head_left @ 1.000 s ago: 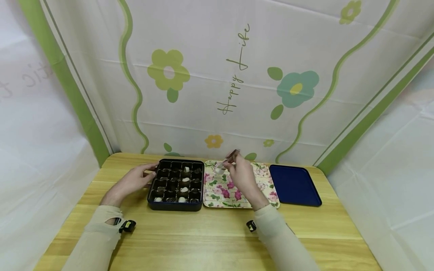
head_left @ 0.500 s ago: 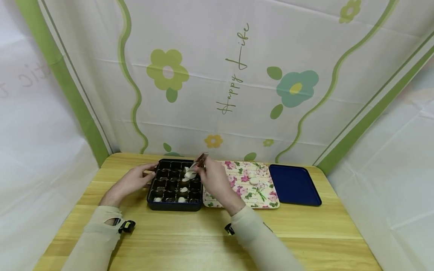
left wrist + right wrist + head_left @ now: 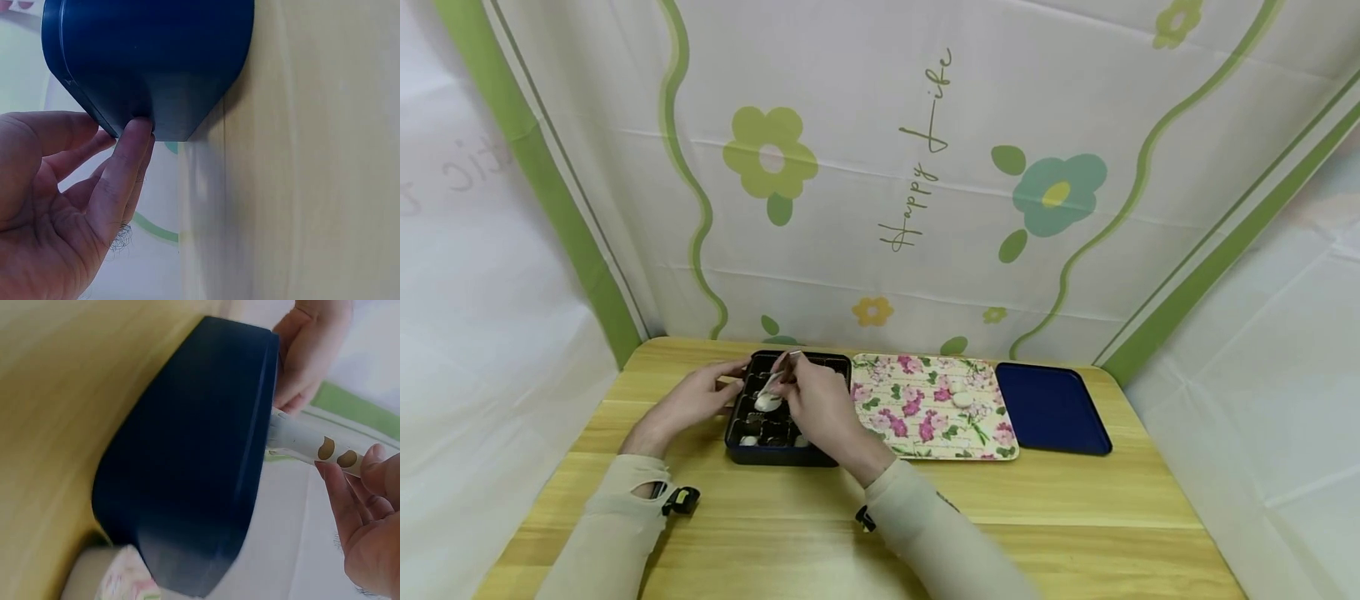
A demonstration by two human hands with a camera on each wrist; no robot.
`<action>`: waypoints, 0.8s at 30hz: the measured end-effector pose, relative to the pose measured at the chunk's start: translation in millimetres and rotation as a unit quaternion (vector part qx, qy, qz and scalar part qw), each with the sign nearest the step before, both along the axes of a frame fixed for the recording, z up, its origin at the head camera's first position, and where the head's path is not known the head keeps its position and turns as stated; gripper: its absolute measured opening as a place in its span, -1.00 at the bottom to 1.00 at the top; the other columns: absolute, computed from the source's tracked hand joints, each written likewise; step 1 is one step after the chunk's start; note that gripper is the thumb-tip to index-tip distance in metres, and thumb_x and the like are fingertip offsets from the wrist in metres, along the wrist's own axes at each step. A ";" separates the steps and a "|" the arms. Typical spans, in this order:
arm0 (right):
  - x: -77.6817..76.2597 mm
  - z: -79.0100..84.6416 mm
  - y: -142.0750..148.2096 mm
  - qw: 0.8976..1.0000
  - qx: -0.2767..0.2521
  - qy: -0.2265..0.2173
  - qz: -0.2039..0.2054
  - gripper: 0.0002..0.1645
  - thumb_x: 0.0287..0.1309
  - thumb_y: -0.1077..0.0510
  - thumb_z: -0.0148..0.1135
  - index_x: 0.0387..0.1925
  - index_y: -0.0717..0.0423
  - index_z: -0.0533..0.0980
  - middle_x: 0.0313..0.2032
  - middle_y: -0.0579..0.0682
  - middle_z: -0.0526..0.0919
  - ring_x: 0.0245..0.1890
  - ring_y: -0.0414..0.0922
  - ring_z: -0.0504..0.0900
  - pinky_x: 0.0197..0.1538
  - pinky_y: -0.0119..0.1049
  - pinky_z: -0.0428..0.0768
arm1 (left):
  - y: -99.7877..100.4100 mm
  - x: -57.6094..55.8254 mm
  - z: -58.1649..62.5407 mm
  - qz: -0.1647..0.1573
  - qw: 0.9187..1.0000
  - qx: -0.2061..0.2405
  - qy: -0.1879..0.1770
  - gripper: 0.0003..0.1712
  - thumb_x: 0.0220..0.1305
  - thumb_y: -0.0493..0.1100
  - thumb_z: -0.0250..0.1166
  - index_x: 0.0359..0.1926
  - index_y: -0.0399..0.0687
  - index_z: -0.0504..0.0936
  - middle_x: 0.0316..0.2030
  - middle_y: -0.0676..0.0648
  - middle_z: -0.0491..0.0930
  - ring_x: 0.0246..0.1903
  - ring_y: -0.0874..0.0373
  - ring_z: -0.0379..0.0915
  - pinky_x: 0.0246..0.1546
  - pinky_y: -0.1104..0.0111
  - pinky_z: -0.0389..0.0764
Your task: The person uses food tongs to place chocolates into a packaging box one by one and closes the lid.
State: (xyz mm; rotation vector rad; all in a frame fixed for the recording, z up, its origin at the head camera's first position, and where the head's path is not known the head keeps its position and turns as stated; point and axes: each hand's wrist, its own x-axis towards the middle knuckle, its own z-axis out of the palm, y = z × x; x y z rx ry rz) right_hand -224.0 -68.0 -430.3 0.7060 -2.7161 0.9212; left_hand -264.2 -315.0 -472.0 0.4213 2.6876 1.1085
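Note:
My right hand (image 3: 827,408) is above a dark blue box (image 3: 782,456) with a black divided insert. It pinches small metal tongs (image 3: 312,444) with leaf-shaped cutouts. A rounded white piece (image 3: 767,402) is at the tongs' tips, over the left part of the box; whether it touches a compartment cannot be told. Other white and dark pieces lie in compartments, partly hidden by the hand. My left hand (image 3: 696,400) rests against the box's left side, its fingers (image 3: 128,150) fairly straight on the wall.
Right of the box lies a flat floral-topped tray (image 3: 917,450), with white pieces (image 3: 961,399) near its right side. A navy lid-like tray (image 3: 1052,408) lies farther right. A printed curtain (image 3: 850,250) hangs behind the wooden table (image 3: 775,542).
My right hand has moved left with the tongs and white piece, from above the floral tray, across the box's right columns, to its left part. The left hand has stayed at the box.

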 end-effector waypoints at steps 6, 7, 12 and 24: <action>-0.9 -8.5 -15.3 1.000 0.025 0.004 0.006 -0.82 0.53 -0.06 0.17 0.01 -0.11 0.53 -0.29 -0.23 0.76 -0.61 -0.49 0.46 -0.54 -0.61 0.42 | -1.5 -0.8 -1.4 0.003 1.000 -0.015 0.007 -0.37 0.67 -0.09 0.07 0.63 -0.11 0.24 0.51 -0.39 0.36 0.10 -0.09 0.71 0.10 0.01 0.74; -1.3 -10.1 -17.2 1.000 0.028 0.004 0.006 -0.82 0.53 -0.06 0.17 0.01 -0.12 0.53 -0.30 -0.23 0.76 -0.61 -0.49 0.46 -0.53 -0.61 0.42 | -1.6 -0.8 -1.4 0.003 1.000 -0.014 0.006 -0.37 0.67 -0.09 0.07 0.63 -0.11 0.24 0.51 -0.39 0.35 0.10 -0.08 0.71 0.10 0.02 0.74; -2.2 -14.8 -21.0 0.999 0.035 0.000 0.010 -0.83 0.54 -0.06 0.16 -0.02 -0.11 0.51 -0.31 -0.23 0.74 -0.62 -0.49 0.45 -0.56 -0.60 0.41 | -1.9 -1.4 -1.0 0.001 1.000 -0.002 -0.007 -0.36 0.67 -0.10 0.07 0.64 -0.11 0.22 0.49 -0.40 0.38 -0.04 0.02 0.74 -0.06 0.18 0.77; -5.3 -15.7 2.7 0.998 -0.049 -0.023 0.021 -0.76 0.49 -0.14 0.18 0.03 -0.16 0.52 -0.20 -0.25 0.78 -0.49 -0.52 0.56 -0.47 -0.59 0.50 | -0.4 0.3 0.2 0.003 0.999 -0.026 0.019 -0.37 0.66 -0.07 0.09 0.63 -0.07 0.25 0.52 -0.35 0.37 0.00 -0.02 0.71 0.09 -0.01 0.72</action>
